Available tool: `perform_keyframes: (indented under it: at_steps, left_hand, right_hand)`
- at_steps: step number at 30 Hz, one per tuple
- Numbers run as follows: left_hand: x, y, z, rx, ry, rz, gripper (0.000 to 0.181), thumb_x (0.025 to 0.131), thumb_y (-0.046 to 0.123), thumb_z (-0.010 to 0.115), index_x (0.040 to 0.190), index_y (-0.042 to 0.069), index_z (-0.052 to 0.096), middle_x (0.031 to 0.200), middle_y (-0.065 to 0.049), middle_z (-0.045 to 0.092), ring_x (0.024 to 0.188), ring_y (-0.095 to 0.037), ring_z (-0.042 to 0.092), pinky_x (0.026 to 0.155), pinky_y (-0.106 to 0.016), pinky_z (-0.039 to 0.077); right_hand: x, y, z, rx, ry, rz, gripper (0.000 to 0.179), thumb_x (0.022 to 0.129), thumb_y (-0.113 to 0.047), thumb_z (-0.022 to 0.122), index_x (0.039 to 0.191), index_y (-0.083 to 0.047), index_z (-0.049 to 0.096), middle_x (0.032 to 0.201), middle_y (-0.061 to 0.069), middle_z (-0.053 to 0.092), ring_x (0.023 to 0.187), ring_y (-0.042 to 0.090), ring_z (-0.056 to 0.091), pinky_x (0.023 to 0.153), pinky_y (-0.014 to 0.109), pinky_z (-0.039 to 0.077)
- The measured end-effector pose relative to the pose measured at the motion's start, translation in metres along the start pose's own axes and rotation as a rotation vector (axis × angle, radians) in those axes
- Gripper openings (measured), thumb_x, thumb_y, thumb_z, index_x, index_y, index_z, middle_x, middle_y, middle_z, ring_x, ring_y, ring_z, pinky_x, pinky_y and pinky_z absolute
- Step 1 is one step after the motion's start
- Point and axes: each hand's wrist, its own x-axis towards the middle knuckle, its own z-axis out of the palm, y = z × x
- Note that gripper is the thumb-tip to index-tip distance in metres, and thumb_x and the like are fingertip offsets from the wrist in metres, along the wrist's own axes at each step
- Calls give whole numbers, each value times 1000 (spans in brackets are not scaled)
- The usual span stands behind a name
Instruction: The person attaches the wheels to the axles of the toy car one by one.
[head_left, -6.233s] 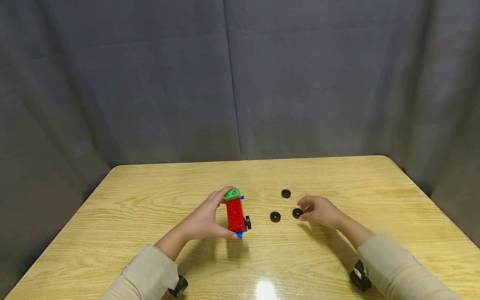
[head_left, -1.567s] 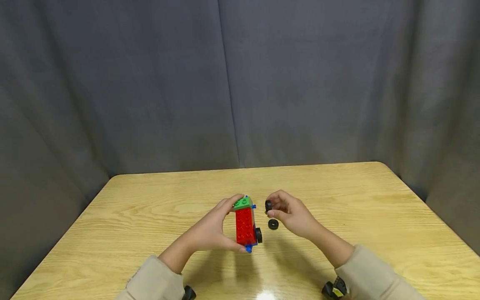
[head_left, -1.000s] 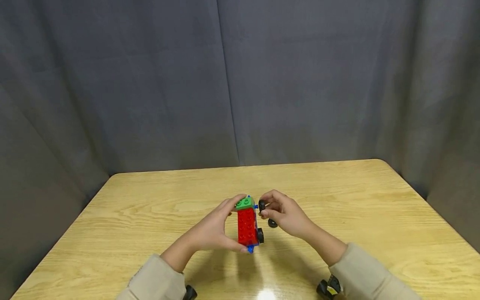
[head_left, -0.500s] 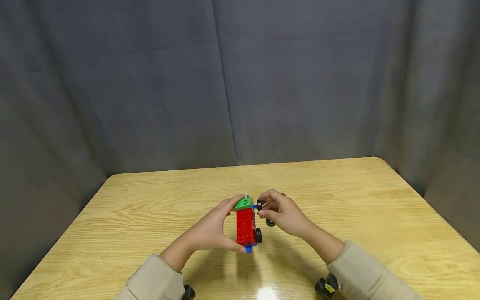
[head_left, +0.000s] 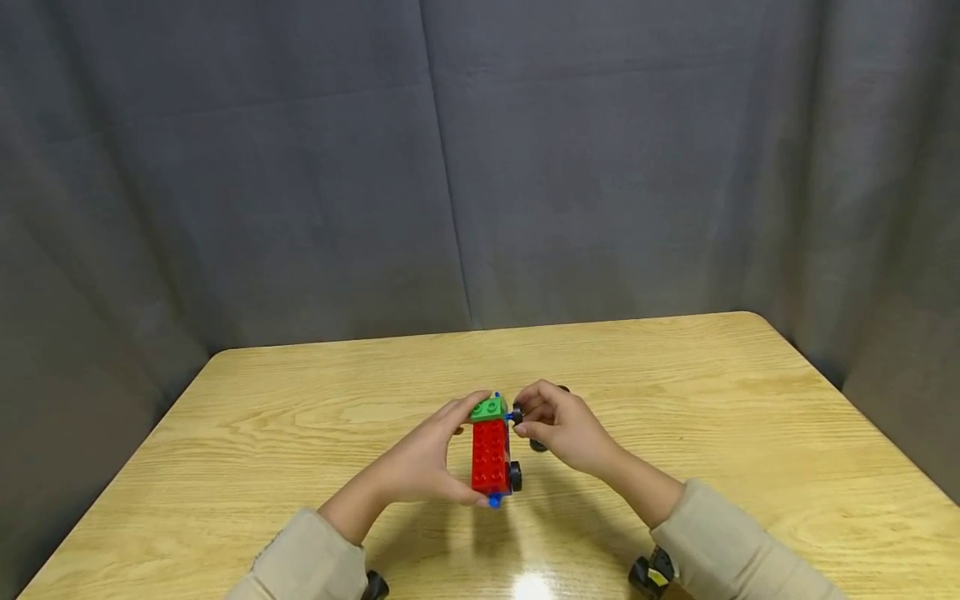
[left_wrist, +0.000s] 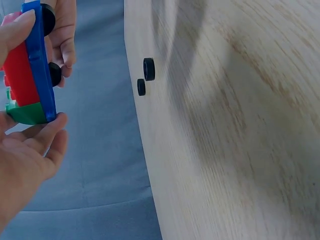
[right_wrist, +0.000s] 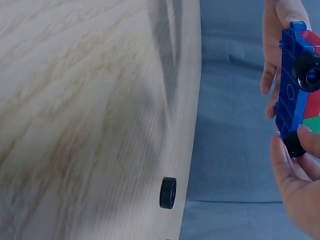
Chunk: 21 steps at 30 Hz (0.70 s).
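Observation:
My left hand [head_left: 423, 460] grips a toy brick car [head_left: 490, 458] lengthwise, thumb at the near end and fingers at the far end. The car has a red studded brick, a green brick [head_left: 488, 408] at its far end and a blue base [right_wrist: 289, 95] underneath. One black wheel [head_left: 515, 476] sits on its near right side. With thumb and fingertips, my right hand [head_left: 566, 429] pinches another black wheel [head_left: 517, 414] against the blue axle peg beside the green brick. The right wrist view shows that held wheel [right_wrist: 294, 145] at the base's edge.
Two loose black wheels lie on the wooden table [head_left: 315, 392], a nearer wheel [left_wrist: 149, 69] and a farther wheel [left_wrist: 141, 87]; in the head view my right hand partly covers both. Grey curtains [head_left: 300, 167] hang behind and at the sides. Wrist camera mounts show under both sleeves.
The right hand has lifted a wheel off the table, carried it left and brought it onto the far right axle peg. The left hand keeps its hold on the car.

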Motion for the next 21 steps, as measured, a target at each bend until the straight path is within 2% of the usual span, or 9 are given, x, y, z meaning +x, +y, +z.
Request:
perform_keyframes:
  at_steps: [4, 10, 14, 18, 21]
  left_hand:
    - [-4, -2, -1, -2, 13, -11, 105, 53, 30, 82, 137, 25, 19, 128, 7, 35, 114, -10, 35, 91, -36, 34]
    - [-11, -4, -2, -28, 12, -40, 105, 51, 29, 83, 136, 26, 22, 129, 7, 36, 111, -16, 40, 90, -38, 34]
    - [-14, -7, -1, -80, 16, -44, 102, 52, 29, 83, 135, 27, 24, 128, 8, 38, 110, -19, 43, 91, -39, 33]
    - [-14, -9, -1, -120, 16, -36, 99, 53, 29, 82, 135, 26, 26, 124, 10, 43, 108, -16, 46, 92, -39, 32]
    - [-14, -9, 0, -141, 18, -35, 98, 53, 27, 82, 134, 24, 27, 121, 10, 46, 105, -15, 48, 91, -41, 32]
  right_hand:
    - [2, 0, 5, -2, 32, -1, 21, 78, -1, 60, 98, 2, 53, 89, 9, 56, 79, 20, 57, 64, 32, 48]
    - [1, 1, 11, 23, 18, -9, 21, 77, 2, 61, 96, 4, 55, 86, 11, 59, 74, 19, 58, 61, 39, 48]
    - [1, 2, 14, 20, 34, -18, 20, 75, 3, 62, 95, 5, 56, 84, 12, 60, 71, 17, 58, 57, 33, 48]
    - [1, 3, 15, 7, 60, -29, 20, 74, 3, 63, 92, 4, 57, 82, 10, 60, 69, 16, 59, 55, 26, 46]
    - [1, 4, 16, 7, 71, -33, 20, 73, 3, 64, 91, 4, 58, 82, 10, 61, 70, 16, 59, 56, 26, 46]
